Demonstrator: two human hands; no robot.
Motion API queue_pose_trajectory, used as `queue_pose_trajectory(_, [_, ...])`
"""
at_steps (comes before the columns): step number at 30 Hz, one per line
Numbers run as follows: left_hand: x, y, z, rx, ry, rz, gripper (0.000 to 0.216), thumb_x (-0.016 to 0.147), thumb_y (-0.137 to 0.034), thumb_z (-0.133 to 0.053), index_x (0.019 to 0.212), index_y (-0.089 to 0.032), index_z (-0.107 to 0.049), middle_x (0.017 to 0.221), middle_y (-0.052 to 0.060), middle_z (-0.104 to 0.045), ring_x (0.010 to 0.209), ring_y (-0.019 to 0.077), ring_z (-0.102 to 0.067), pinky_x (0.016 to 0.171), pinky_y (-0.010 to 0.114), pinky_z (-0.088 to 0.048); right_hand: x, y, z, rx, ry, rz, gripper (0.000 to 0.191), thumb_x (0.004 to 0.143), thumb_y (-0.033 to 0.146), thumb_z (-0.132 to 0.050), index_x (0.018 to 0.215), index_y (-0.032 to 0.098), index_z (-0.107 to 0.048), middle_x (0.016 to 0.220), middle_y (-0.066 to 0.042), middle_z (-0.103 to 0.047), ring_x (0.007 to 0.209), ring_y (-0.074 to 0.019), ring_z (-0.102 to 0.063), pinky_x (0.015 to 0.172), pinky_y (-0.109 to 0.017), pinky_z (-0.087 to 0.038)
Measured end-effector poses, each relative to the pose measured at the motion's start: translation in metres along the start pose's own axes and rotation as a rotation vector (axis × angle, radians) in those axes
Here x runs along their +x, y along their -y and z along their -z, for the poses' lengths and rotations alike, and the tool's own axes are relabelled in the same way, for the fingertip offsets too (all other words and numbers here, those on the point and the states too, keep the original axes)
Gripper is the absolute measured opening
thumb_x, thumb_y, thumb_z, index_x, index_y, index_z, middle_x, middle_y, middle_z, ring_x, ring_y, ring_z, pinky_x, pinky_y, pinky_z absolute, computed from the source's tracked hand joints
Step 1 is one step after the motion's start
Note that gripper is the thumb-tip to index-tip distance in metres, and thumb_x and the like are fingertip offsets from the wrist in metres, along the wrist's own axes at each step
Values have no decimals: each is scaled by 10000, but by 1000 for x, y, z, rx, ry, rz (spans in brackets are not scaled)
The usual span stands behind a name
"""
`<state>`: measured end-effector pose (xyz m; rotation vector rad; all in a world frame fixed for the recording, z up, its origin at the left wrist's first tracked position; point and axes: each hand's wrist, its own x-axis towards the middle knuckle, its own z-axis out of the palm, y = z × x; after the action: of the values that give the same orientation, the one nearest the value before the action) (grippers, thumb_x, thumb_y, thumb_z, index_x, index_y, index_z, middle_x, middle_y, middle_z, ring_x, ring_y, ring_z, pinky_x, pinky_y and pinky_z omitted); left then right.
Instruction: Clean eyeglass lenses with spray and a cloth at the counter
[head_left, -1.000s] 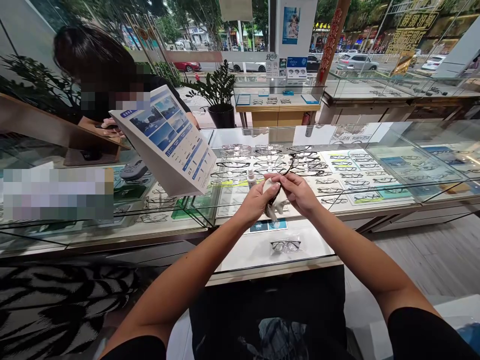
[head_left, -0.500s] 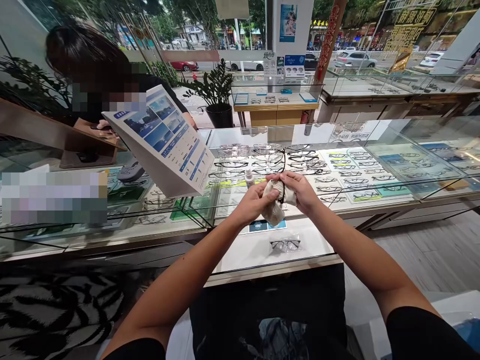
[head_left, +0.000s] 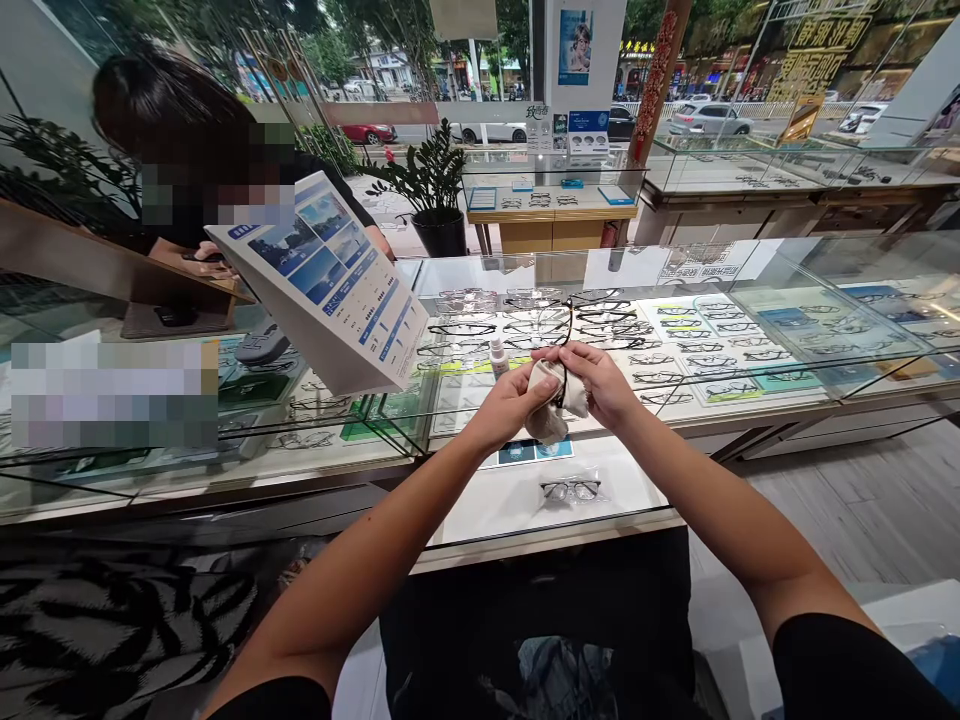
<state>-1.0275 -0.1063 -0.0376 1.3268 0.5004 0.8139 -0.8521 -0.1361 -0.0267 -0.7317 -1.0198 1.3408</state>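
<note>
Over the glass counter, my left hand (head_left: 517, 398) is closed on a pale beige cloth (head_left: 549, 425), thumb pressed on top. The cloth is bunched around dark-rimmed eyeglasses (head_left: 569, 325), whose upper part sticks up above my fingers. My right hand (head_left: 600, 380) pinches the eyeglasses at the rim, close to the left fingertips. Folds of cloth hide the lower part of the frame. A small white spray bottle (head_left: 499, 357) stands on the counter just beyond my left hand.
Another pair of eyeglasses (head_left: 571, 490) in clear plastic lies nearer me. Rows of frames fill the glass display case (head_left: 750, 415). A tent-shaped sign (head_left: 337, 290) stands on the left; behind it, a person (head_left: 180, 130) bends over the counter. A potted plant (head_left: 439, 230) is farther back.
The cloth has shifted in my fingers, and a loose fold now hangs near my right hand. Both hands stay in nearly the same place around the eyeglasses.
</note>
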Motion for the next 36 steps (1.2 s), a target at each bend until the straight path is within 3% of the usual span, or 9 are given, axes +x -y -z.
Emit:
queue_pose_trajectory(4, [-1, 1, -3, 1, -68, -13, 663, 776, -661, -973, 1177, -172, -775, 906, 38, -774, 802, 175, -696, 731, 268, -532, -1, -1, -1, -3, 7, -20, 465, 744, 633, -981, 885, 224, -811, 1177, -92, -872, 965, -241, -778, 864, -370, -643])
queue_pose_trajectory(10, [0, 4, -10, 32, -225, -83, 660, 765, -733, -943, 1067, -172, -771, 776, -8, -706, 671, 127, -597, 650, 256, -481, -2, -4, -5, 10, 48, -5, 451, 740, 632, -996, 892, 235, -846, 1203, -89, -874, 1155, -288, -791, 1057, -430, -625])
queue_pose_trajectory(13, [0, 4, -12, 39, -254, -110, 672, 766, -784, -912, 1000, -173, -758, 746, -11, -683, 655, 132, -581, 636, 269, -481, -3, -3, -7, 3, 55, 12, 433, 747, 625, -993, 849, 233, -838, 1203, -86, -874, 1127, -286, -796, 1057, -435, -630])
queue_pose_trajectory(19, [0, 6, -10, 0, -149, -71, 677, 825, -834, -833, 955, -177, -736, 775, 15, -708, 691, 151, -617, 652, 274, -492, -3, -2, -3, 7, 16, -21, 429, 752, 608, -990, 844, 226, -818, 1167, -89, -878, 996, -255, -799, 922, -391, -655])
queue_pose_trajectory(24, [-2, 6, -5, 0, -48, -45, 629, 797, -680, -950, 1117, -168, -772, 929, 36, -760, 826, 164, -672, 750, 266, -516, 0, -2, 2, 56, -17, -16, 430, 712, 573, -1021, 838, 222, -805, 1063, -72, -886, 892, -216, -783, 873, -351, -639])
queue_pose_trajectory(28, [-2, 5, -7, 4, -94, -34, 718, 741, -647, -999, 1193, -148, -751, 932, 43, -772, 811, 170, -688, 735, 263, -523, 0, -3, -1, 104, -20, -36, 440, 700, 536, -1040, 820, 226, -751, 1085, -65, -889, 860, -197, -768, 872, -338, -641])
queue_pose_trajectory(36, [-1, 5, -13, 26, -234, -111, 685, 787, -787, -896, 988, -156, -722, 693, -21, -655, 591, 118, -564, 573, 243, -441, -3, -6, -5, 60, 65, 5, 441, 753, 549, -1020, 840, 242, -716, 1137, -67, -886, 1054, -241, -804, 1076, -397, -612])
